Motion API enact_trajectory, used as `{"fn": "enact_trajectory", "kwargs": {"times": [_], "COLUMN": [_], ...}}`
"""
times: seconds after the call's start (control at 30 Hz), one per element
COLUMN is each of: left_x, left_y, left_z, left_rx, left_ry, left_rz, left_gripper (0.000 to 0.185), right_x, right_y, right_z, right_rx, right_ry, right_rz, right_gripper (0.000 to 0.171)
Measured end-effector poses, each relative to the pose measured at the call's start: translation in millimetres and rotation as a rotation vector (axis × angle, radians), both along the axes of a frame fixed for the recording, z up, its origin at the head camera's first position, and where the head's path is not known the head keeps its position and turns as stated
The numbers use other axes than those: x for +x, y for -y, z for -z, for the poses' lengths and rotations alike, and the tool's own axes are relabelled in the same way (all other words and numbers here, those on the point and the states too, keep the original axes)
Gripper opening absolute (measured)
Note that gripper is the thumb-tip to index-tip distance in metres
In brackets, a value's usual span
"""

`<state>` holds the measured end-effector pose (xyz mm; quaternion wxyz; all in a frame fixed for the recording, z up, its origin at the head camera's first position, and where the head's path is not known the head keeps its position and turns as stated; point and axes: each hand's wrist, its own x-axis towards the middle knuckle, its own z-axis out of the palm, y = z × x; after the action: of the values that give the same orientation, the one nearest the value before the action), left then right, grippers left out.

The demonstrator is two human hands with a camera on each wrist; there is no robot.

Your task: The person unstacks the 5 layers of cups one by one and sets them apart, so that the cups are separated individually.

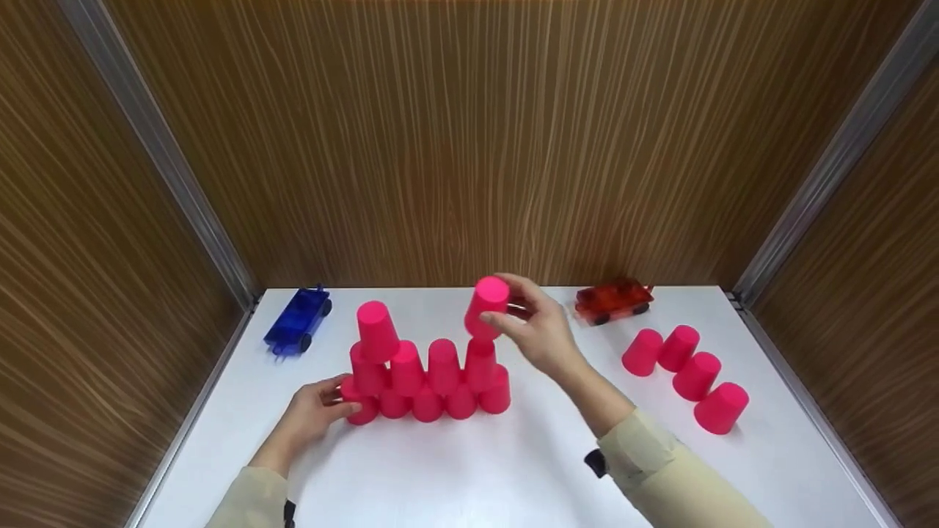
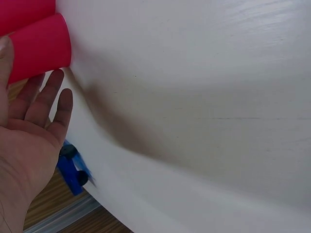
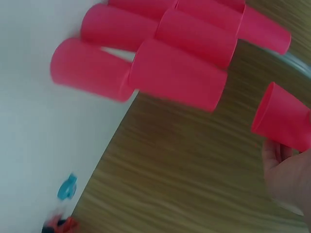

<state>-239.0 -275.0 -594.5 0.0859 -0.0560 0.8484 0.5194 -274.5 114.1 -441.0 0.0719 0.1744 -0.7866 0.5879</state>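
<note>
Fingers (image 1: 519,283) clamped on raised cup (image 1: 487,298), right hand (image 1: 541,330); curled round leftmost base cup (image 1: 362,393), left hand (image 1: 309,412).

From here I see smooth, matt plastic cups (image 1: 441,368) by the left hand (image 1: 312,414), a translucent plastic car (image 1: 615,300) beyond the right hand (image 1: 541,328), and wood-grain panels (image 1: 469,147) behind.

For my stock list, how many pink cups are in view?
15 pink cups: five in the bottom row, four above, one on top, one in the right hand, four standing rightward. Nested ones could hide.
</note>
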Motion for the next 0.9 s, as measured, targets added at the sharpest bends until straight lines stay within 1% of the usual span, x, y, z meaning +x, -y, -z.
{"fn": "enact_trajectory", "kwargs": {"times": [0.17, 0.37, 0.5, 0.6, 0.73, 0.9], "left_x": [1.1, 0.8, -0.1, -0.3, -1.1, -2.1], "left_y": [-0.2, -0.7, -1.2, -1.9, -1.9, -0.6], "left_z": [-1.0, -1.8, -1.3, -1.7, -2.6, -1.7], "left_rx": [0.007, 0.013, 0.014, 0.011, 0.005, 0.009], "left_ry": [0.014, 0.029, 0.021, 0.012, 0.015, 0.016], "left_rz": [0.0, -0.006, -0.005, -0.001, -0.008, -0.015], "left_gripper": [0.068, 0.071, 0.072, 0.07, 0.069, 0.07], "right_x": [-0.4, 0.7, 1.4, 3.2, 6.3, 10.1], "right_y": [-39.8, -87.8, -115.1, -132.9, -153.7, -175.5], "right_z": [0.5, 8.9, 17.7, 24.7, 33.6, 45.7], "right_rx": [-0.011, 0.032, 0.079, 0.095, 0.081, 0.081], "right_ry": [0.001, 0.029, 0.088, 0.142, 0.204, 0.244], "right_rz": [0.075, 0.165, 0.24, 0.288, 0.322, 0.345], "right_gripper": [0.062, 0.069, 0.076, 0.08, 0.085, 0.09]}}
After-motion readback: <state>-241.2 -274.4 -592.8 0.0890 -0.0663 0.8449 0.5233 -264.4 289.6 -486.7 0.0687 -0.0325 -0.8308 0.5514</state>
